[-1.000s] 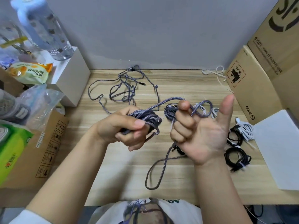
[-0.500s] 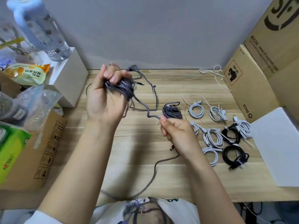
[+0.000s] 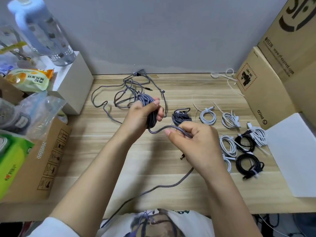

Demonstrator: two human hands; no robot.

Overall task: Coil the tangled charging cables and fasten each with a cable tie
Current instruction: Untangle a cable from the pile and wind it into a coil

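Observation:
My left hand (image 3: 145,112) grips a thick coil of grey braided cable (image 3: 148,101) above the middle of the wooden desk (image 3: 153,168). From the coil a strand (image 3: 164,129) runs right into my right hand (image 3: 195,144), which pinches it; the loose tail (image 3: 171,185) trails down to the desk's front edge. A tangle of grey cable (image 3: 126,93) lies behind my left hand. One tied grey coil (image 3: 181,116) lies beside my right hand. Several tied white coils (image 3: 207,116) and black coils (image 3: 248,164) lie at the right.
Loose white cable ties (image 3: 227,79) lie at the back right by cardboard boxes (image 3: 266,93). A white slab (image 3: 294,151) covers the right end. At the left stand a white box (image 3: 75,82), a water bottle (image 3: 44,31), bags and a carton (image 3: 42,159).
My left hand has come down and right with the coil, from near the tangle toward the desk's middle. My right hand has slid along the strand and holds it closer to the coil.

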